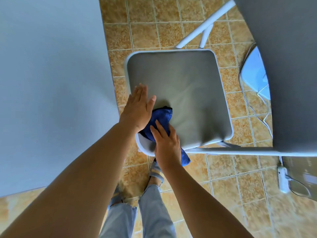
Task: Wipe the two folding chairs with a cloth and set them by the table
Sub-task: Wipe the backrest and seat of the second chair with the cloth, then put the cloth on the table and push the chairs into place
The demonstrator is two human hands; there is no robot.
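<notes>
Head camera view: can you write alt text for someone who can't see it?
A person's right hand presses a blue cloth onto the near corner of a folding chair's grey seat, while the left hand lies flat beside it. A white table is at left; tiled floor below.

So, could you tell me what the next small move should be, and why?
Probably sweep the blue cloth under the right hand across the grey seat toward its far edge: it sits at the near corner, left hand flat beside it.
</notes>
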